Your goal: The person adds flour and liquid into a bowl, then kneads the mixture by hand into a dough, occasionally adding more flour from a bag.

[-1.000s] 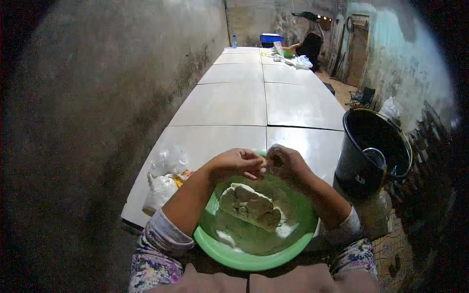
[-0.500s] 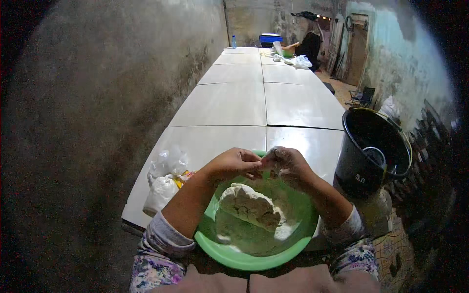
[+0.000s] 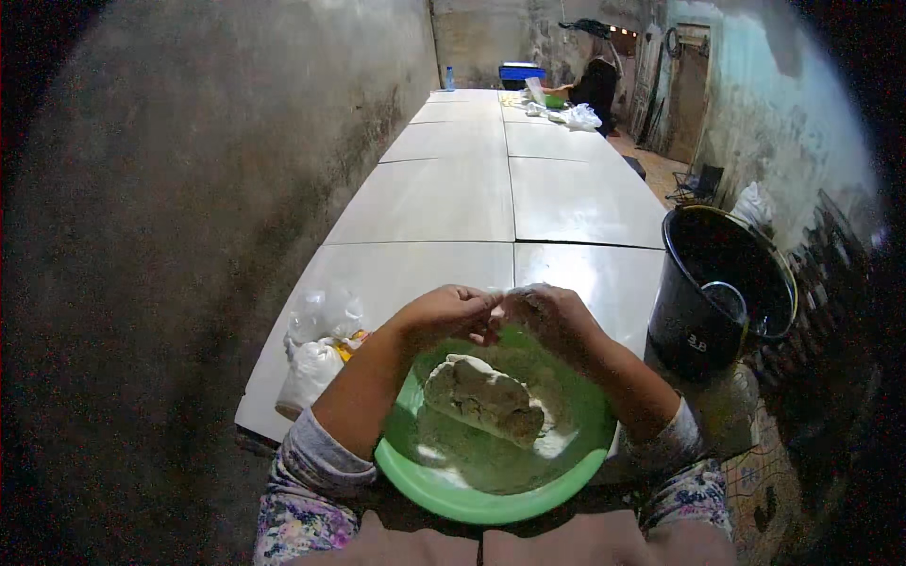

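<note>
Over on the left sit knotted plastic bags [image 3: 316, 354] on the white surface [image 3: 453, 203]; moving in, the left hand [image 3: 444, 313] and right hand [image 3: 552, 316] meet fingertip to fingertip above the green bowl [image 3: 453, 491]. Fingers narrow, pinching something small between them; I cannot tell what. The dough lump [image 3: 483, 398] lies just below both hands in the floured bowl, long axis running upper-left to lower-right, about equally near either hand.

white plastic bags [image 3: 316, 354] left of bowl [image 3: 425, 472]

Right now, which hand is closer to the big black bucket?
Right. The right hand is over the green bowl's far rim, on the side toward the black bucket; the left hand is farther away.
</note>
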The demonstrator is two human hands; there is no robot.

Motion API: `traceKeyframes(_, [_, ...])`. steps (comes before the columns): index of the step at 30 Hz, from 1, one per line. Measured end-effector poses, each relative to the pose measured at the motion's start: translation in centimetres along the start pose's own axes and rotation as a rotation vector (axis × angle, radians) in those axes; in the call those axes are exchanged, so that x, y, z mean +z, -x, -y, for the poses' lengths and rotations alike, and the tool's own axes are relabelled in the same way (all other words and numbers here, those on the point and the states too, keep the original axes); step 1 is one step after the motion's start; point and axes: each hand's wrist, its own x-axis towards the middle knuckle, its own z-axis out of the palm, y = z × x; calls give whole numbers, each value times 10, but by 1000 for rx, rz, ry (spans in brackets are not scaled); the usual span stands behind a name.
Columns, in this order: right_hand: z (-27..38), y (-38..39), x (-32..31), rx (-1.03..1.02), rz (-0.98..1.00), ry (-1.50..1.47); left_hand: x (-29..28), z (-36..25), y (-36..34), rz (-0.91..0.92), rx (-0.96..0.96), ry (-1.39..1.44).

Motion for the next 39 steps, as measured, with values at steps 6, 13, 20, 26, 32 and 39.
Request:
traceKeyframes(6, [-2,-1,1,-130,-34,122,1,12,-7,36,94,-54])
traceKeyframes(13, [-24,-2,7,57,-36,-348,24,2,-8,-215,141,-278])
traceKeyframes(20, [-41,-4,-1,113,-52,-156,42,10,-13,-253,132,-145])
traceKeyframes(26, [-25,-1,0,66,-69,-206,27,15,-17,-269,141,-192])
traceKeyframes(32, [-38,-4,1,163,-32,-388,27,14,-15,-317,213,-6])
traceKeyframes(39, [-20,-3,-5,202,-44,-414,26,-2,-5,-301,216,119])
